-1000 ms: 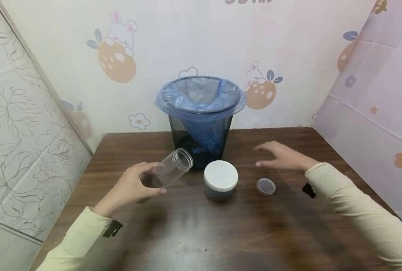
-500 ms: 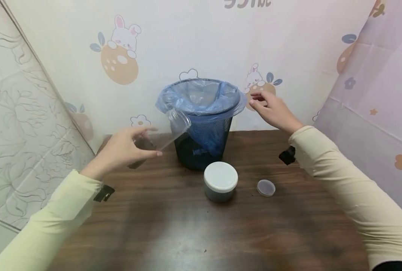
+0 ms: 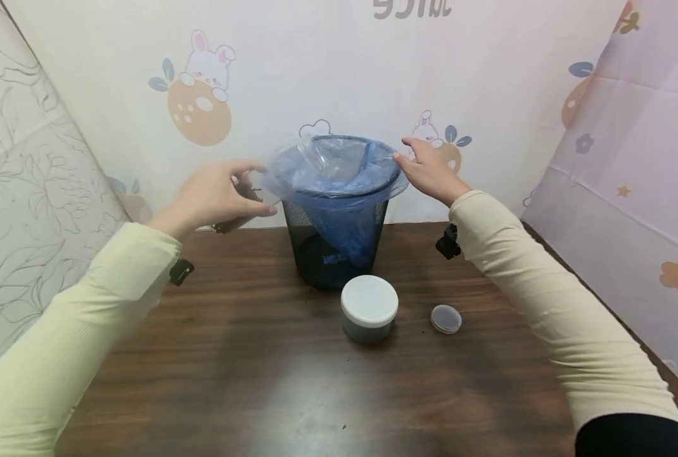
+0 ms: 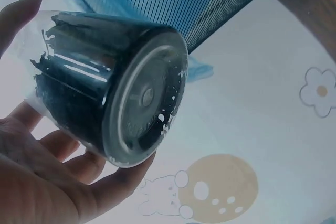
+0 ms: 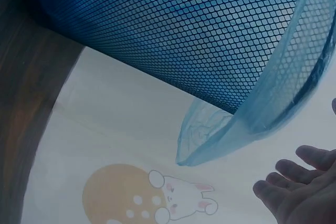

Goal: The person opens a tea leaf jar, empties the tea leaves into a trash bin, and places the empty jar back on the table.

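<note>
My left hand grips a clear plastic jar around its side. Dark contents with a ragged edge fill the jar's base end in the left wrist view. The jar lies tilted on its side, its mouth over the left rim of a black mesh bin lined with a blue plastic bag. At the bin's right rim, my right hand has loose fingers and holds nothing; in the right wrist view its fingers are beside the bag's edge.
In front of the bin stands a squat grey jar with a white lid. A small translucent round lid lies to its right on the brown wooden table. A patterned wall covering rises close behind the bin.
The left hand has raised the jar from low over the table up to the bin's rim. The right hand has risen from beside the small lid to the bin's right rim.
</note>
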{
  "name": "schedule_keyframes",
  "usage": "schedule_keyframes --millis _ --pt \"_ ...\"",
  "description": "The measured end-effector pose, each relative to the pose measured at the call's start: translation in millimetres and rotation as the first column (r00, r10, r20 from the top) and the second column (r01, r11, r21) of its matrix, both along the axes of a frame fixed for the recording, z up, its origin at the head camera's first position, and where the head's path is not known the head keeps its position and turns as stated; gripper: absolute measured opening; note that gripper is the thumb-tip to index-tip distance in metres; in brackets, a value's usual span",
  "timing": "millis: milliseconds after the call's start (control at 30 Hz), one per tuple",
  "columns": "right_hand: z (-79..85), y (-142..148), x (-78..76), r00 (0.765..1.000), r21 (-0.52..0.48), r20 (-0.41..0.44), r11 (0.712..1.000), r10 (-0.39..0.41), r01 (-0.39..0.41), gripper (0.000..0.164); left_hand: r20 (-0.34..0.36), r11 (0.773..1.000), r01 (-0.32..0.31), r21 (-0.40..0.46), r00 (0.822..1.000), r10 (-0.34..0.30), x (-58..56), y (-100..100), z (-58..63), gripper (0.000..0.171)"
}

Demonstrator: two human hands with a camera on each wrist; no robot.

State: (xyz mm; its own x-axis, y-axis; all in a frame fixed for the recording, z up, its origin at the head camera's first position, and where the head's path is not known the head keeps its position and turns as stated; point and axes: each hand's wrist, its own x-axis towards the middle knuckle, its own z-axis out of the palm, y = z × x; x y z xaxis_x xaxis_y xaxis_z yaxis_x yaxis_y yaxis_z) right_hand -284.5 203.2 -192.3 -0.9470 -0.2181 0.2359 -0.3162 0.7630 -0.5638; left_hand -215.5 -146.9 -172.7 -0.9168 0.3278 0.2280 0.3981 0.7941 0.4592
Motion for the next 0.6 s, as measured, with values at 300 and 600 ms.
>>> schedule_keyframes --millis 300,600 --pt "-2.5 -13.7 -15.5 0.992 -0.041 0.117 0.997 -0.055 0.061 0.06 -0.007 0.997 0.006 -0.077 1.0 -0.006 -32.5 12.3 21.7 0.071" --pt "-16.0 -25.4 -22.6 0.985 -0.2 0.165 0.976 -0.048 0.081 0.051 -0.075 0.975 -0.075 -0.207 0.995 0.061 -55.2 19.3 32.5 0.076"
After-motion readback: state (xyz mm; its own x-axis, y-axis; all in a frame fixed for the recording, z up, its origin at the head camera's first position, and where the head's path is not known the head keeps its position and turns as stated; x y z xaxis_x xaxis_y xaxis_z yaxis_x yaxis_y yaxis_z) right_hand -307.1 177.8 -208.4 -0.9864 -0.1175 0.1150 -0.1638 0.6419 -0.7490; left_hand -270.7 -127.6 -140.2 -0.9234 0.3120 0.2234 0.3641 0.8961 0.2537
